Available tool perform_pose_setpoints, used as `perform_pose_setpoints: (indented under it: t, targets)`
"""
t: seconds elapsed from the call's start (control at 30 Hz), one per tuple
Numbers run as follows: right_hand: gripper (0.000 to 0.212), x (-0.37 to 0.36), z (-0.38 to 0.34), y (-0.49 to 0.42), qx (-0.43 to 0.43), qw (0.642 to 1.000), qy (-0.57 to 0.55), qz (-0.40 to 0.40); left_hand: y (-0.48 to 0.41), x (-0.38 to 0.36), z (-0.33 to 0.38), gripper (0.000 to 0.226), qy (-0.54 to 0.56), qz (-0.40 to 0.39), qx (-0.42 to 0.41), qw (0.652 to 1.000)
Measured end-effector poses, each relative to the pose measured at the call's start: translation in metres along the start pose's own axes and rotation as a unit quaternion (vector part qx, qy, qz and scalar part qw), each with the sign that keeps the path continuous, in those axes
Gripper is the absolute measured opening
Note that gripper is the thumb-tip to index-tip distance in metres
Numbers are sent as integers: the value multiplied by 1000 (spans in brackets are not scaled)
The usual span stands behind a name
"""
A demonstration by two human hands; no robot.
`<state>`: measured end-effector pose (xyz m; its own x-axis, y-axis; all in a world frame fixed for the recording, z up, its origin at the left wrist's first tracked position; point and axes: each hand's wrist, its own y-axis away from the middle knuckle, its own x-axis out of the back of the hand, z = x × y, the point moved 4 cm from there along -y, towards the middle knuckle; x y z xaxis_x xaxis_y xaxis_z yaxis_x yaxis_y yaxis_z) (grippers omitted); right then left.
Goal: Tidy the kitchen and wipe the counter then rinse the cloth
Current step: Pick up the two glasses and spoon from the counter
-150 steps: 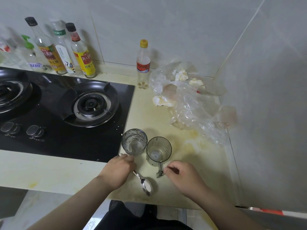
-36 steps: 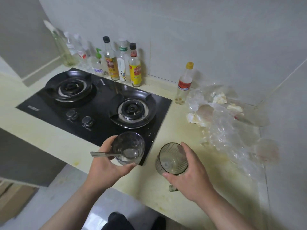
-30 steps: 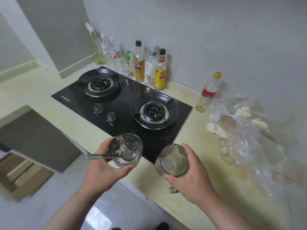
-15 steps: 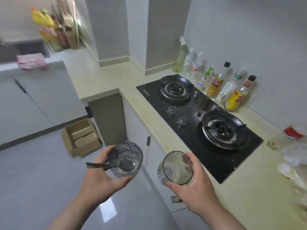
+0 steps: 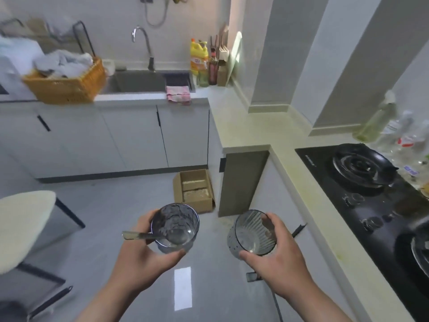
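- Glass tumbler [image 5: 175,226]: gripped by left hand [image 5: 144,259], thumb curled on the near wall, fingers wrapped round the far side; held upright over the floor [image 5: 111,205], mouth facing up.
- Spoon [image 5: 148,235]: bowl resting inside the tumbler, handle projecting over the rim to the left, across the left fingers; long axis roughly level, running left to right. Cannot tell whether pinned by a finger.
- Ribbed glass mug [image 5: 253,233]: clasped by right hand [image 5: 276,256], thumb under the lower rim, fingers hooked over the upper right rim; tilted, mouth turned toward the camera and slightly left. Just beside the tumbler, not touching.
- Mug handle [image 5: 253,276]: only a stub visible below the right hand, remainder hidden behind the palm.
- Pink cloth [image 5: 178,95]: draped over the front edge of the far counter, just right of the sink [image 5: 139,81]; well apart from both hands.
- Stove [image 5: 371,194]: set in the near counter [image 5: 301,163] at right, cut off by the frame edge.
- Bottles [image 5: 394,135] behind the stove: blurred, labels unreadable.
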<state>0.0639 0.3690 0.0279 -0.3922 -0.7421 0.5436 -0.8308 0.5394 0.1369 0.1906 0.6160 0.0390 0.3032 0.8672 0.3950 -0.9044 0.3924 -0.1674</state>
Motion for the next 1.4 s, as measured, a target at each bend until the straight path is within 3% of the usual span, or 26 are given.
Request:
perform_pose_setpoints:
  t: [0.33,0.57,0.73,0.9,1.03,1.13,1.4]
  targets:
    - [103,-76,-50,-106,40,995,14,-91,-55,57,-49,77,1,94,84,992]
    - [104,-120,-93,-217,57,991,11,-124,-156,79,-76,66,1,145,112,983]
    - [100,-145,-133,-296,80,985,21,-151,-239,96,-81,75,14,148,106,983]
    - [105,-162,-171,-361,94,985,32,-142,-306,116,-94,80,11,146,87,985]
    - [105,-174,-195,-402,91,986,33,-134,-362,133,-110,71,22,139,80,987]
    - [108,-189,-204,-433,69,991,33,-112,-409,143,-129,84,21,113,70,991]
    - [111,-232,-239,-515,-3,999,18,-31,-557,166,-168,87,16,8,24,1000]
